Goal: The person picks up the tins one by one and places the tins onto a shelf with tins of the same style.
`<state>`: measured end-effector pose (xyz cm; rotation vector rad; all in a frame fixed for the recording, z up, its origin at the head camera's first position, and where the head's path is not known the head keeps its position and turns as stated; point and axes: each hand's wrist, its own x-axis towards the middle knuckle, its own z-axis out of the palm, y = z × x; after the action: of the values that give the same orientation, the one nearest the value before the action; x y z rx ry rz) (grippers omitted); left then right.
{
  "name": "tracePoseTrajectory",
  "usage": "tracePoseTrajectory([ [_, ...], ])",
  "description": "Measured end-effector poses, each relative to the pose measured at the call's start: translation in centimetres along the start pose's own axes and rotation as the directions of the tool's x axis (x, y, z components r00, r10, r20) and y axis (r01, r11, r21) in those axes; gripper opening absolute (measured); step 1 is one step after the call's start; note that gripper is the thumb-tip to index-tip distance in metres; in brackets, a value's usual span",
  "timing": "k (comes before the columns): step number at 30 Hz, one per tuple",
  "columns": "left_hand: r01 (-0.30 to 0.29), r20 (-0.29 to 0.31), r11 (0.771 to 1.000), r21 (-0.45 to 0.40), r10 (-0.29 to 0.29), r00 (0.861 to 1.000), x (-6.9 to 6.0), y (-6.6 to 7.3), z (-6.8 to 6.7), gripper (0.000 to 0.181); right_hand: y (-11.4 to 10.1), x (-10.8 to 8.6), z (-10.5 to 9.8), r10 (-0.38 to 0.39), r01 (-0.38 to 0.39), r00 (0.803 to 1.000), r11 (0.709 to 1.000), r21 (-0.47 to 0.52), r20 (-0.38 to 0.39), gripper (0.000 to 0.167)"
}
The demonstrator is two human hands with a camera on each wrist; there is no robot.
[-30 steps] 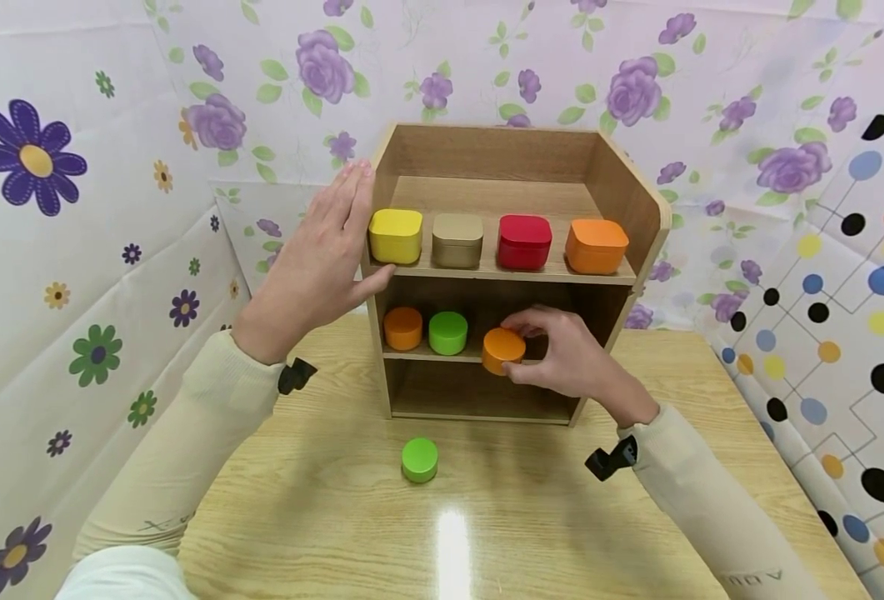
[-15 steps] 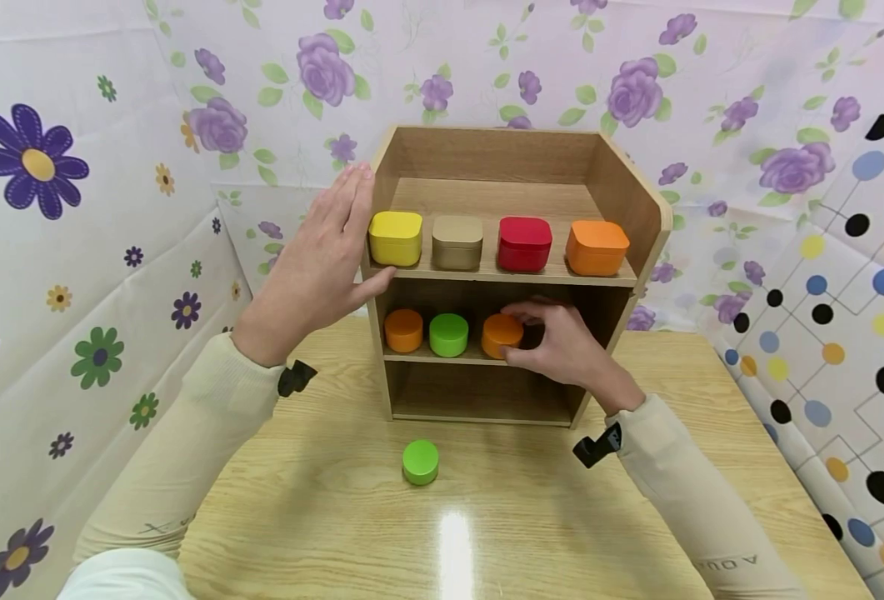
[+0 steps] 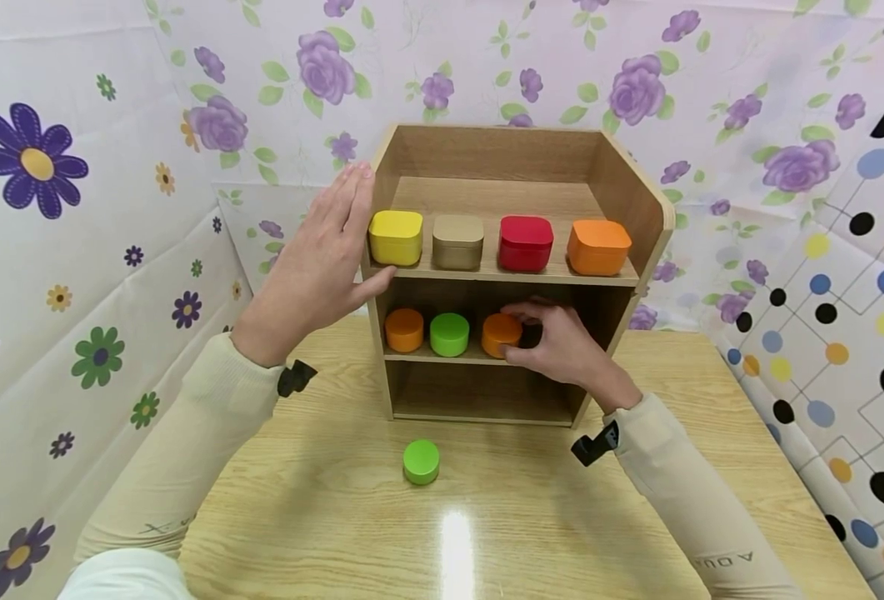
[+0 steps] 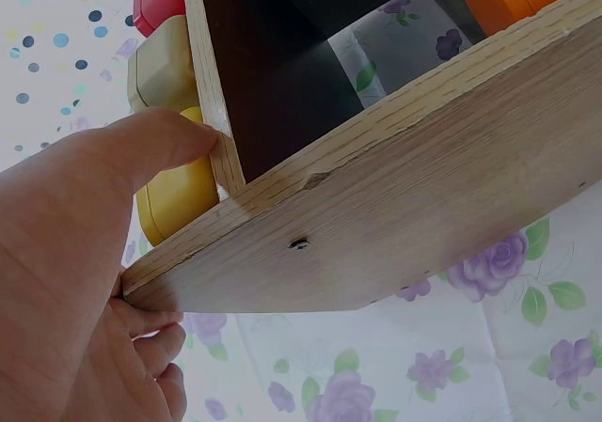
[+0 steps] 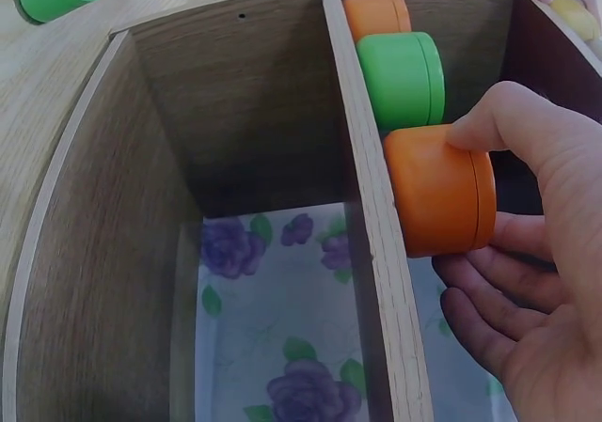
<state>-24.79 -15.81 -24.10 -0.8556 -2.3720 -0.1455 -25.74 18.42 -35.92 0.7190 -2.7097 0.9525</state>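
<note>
A small wooden shelf unit (image 3: pixel 497 181) stands on the table. My left hand (image 3: pixel 322 250) rests along its left side, fingers straight, thumb (image 4: pixel 169 140) across the front edge by a yellow box (image 3: pixel 397 237). On the middle shelf, my right hand (image 3: pixel 557 342) pinches an orange round box (image 5: pixel 437 192) between thumb and fingers. The box sits at the shelf's front edge. To its left stand a green round box (image 3: pixel 449 334) and another orange round box (image 3: pixel 404 330). A second green round box (image 3: pixel 422 462) lies on the table in front.
Beside the yellow box on the top shelf stand a beige box (image 3: pixel 457 242), a red box (image 3: pixel 526 243) and an orange rounded-square box (image 3: pixel 599 247). Below the middle shelf is a bottom compartment (image 3: pixel 482 392). Patterned cloth walls (image 3: pixel 442 50) surround the table (image 3: pixel 322 500).
My right hand has moved the orange round box from just in front of the middle shelf back onto it, in line with the others. The left hand has stayed in place.
</note>
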Motion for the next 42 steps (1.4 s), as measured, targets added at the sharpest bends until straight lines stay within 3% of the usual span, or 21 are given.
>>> tracePoseTrajectory([
  [8,0.002,0.002,1.0,-0.008,-0.002,1.0,0.0,0.1,-0.1,0.107,-0.3,-0.2,-0.2,0.023,-0.022,0.999,1.0,-0.011,0.024,0.054],
  [15,0.004,-0.005,1.0,-0.008,-0.004,1.0,-0.1,0.0,0.0,0.106,-1.0,-0.6,-1.2,-0.018,0.02,0.999,0.996,-0.089,0.029,0.06],
  [21,-0.006,-0.004,1.0,-0.004,0.006,1.0,0.0,0.0,0.2,0.106,-1.7,-2.2,-2.1,-0.07,0.073,0.997,0.98,-0.184,0.023,0.063],
  [26,0.004,0.017,1.0,0.002,-0.004,1.0,0.0,0.0,0.1,0.107,-2.3,-4.0,-2.2,-0.091,0.094,0.995,0.982,-0.163,0.029,0.06],
  [32,0.005,-0.001,1.0,0.003,-0.005,1.0,-0.1,-0.1,0.1,0.106,-1.9,-5.7,0.4,-0.151,0.153,0.988,0.983,-0.099,0.028,0.059],
  [42,0.002,-0.007,1.0,0.0,-0.002,1.0,-0.1,0.0,0.1,0.106,-1.3,-7.3,7.2,-0.131,0.13,0.986,0.991,0.015,0.107,0.06],
])
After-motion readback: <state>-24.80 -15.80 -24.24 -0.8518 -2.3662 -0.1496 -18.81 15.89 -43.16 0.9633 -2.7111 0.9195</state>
